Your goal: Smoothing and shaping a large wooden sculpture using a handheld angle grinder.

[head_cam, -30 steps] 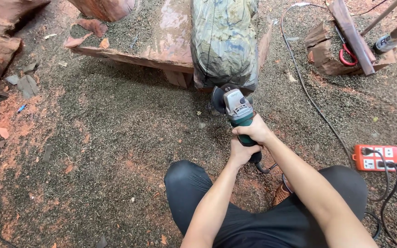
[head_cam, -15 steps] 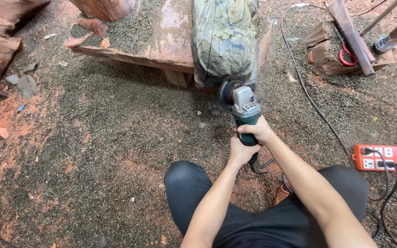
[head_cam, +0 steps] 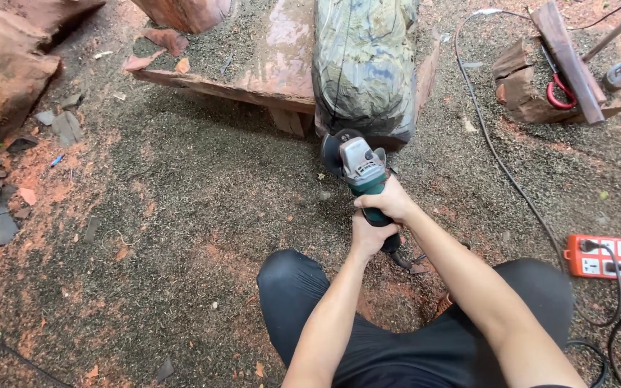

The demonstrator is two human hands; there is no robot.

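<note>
Grinder [head_cam: 359, 169] now sits closer to the greenish stone block [head_cam: 365, 65] at twelve o'clock, both right hand [head_cam: 386, 201] and left hand [head_cam: 369, 236] clenched around its handle.

Sawdust-strewn dirt ground [head_cam: 181, 215] lying under even daylight, reddish wood slabs [head_cam: 8, 79] sitting at the left, a wooden plank [head_cam: 253, 79] resting ahead, an orange power strip [head_cam: 605, 256] lying right, a grey cable [head_cam: 494, 147] trailing across.
</note>
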